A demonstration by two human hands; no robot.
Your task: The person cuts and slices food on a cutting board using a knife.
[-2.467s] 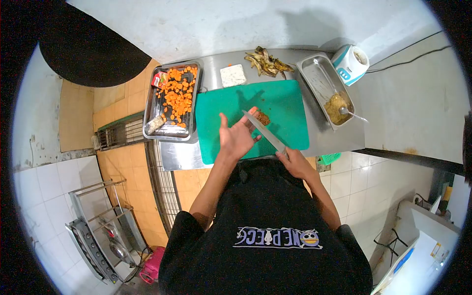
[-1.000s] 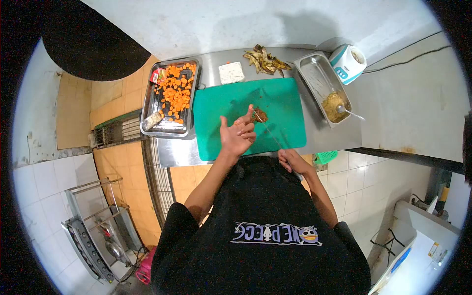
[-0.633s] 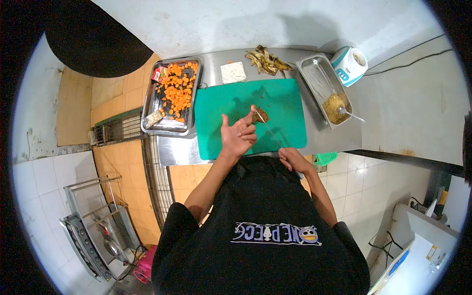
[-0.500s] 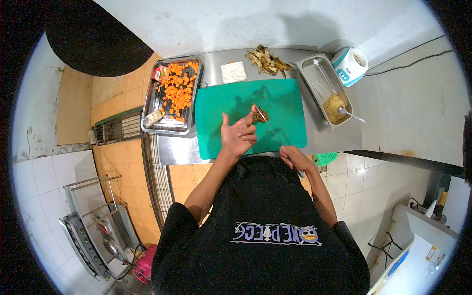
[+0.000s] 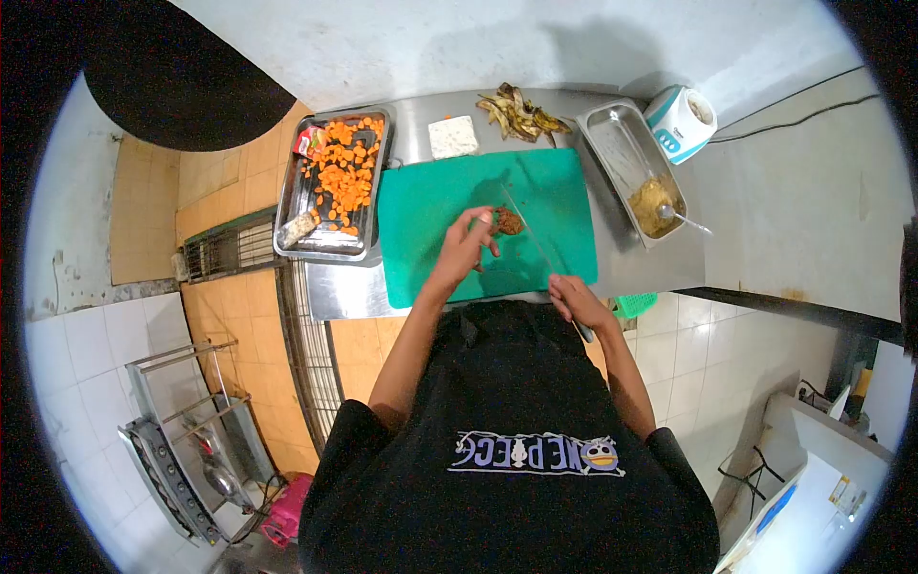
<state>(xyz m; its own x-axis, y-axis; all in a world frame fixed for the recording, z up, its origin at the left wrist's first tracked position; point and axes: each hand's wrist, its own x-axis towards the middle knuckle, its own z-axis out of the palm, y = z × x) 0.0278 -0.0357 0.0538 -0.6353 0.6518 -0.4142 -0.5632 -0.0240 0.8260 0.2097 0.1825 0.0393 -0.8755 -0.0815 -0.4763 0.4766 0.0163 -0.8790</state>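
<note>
My right hand [image 5: 577, 301] is closed around the handle of a knife [image 5: 532, 230], whose thin blade reaches forward over the green cutting board [image 5: 430, 206]. Just left of the blade lies a small dark brown chopped mound [image 5: 509, 222], its exact kind unclear. At the mound's left edge is my left hand [image 5: 466, 247], fingers bent and apart, the fingertips at or touching the mound. No object shows within that hand.
On the left stands a metal tray [image 5: 283, 215] with carrot pieces [image 5: 344, 177]. Behind the board are a white block [image 5: 453, 138] and brownish peels [image 5: 521, 115]. A steel pan [image 5: 612, 158] with tan paste [image 5: 650, 206] and a white-and-teal appliance [image 5: 681, 124] sit right.
My left hand has turned from palm-up with spread fingers to knuckles-up beside the brown mound. The knife blade has shifted from over the mound to its right side.
</note>
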